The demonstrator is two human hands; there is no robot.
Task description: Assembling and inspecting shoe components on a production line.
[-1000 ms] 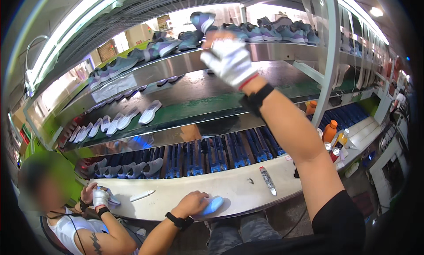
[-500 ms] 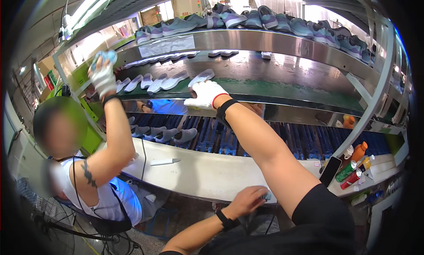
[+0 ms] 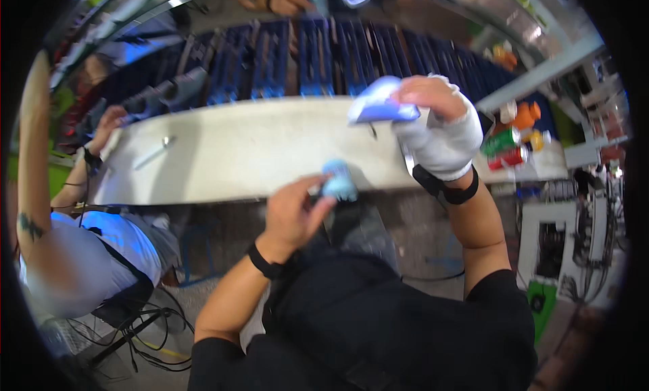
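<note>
My right hand [image 3: 439, 120], in a white knit glove with bare fingertips, is raised over the right part of the worktable. It grips a white and lavender shoe sole [image 3: 380, 101] by its near end; the sole is motion-blurred. Lower down, at the table's front edge, my bare left hand [image 3: 292, 212] has its thumb and fingers closed round a light blue shoe upper [image 3: 340, 181], seen end-on. A gap separates the upper from the sole. Beyond the table, a shiny strip mirrors a hand and the sole's underside.
The white worktable [image 3: 223, 144] carries a white-handled knife [image 3: 154, 153] at left. A green can [image 3: 501, 142], a red can [image 3: 507, 158] and orange bottles [image 3: 527, 112] stand at right. Behind runs a blue slatted conveyor [image 3: 270, 59] with grey shoes. A co-worker's hand [image 3: 108, 126] is at left.
My right hand has brought the sole from the green-edged shelf down over the table. My left hand has lifted slightly, leftward, showing the blue upper. My view has tilted down.
</note>
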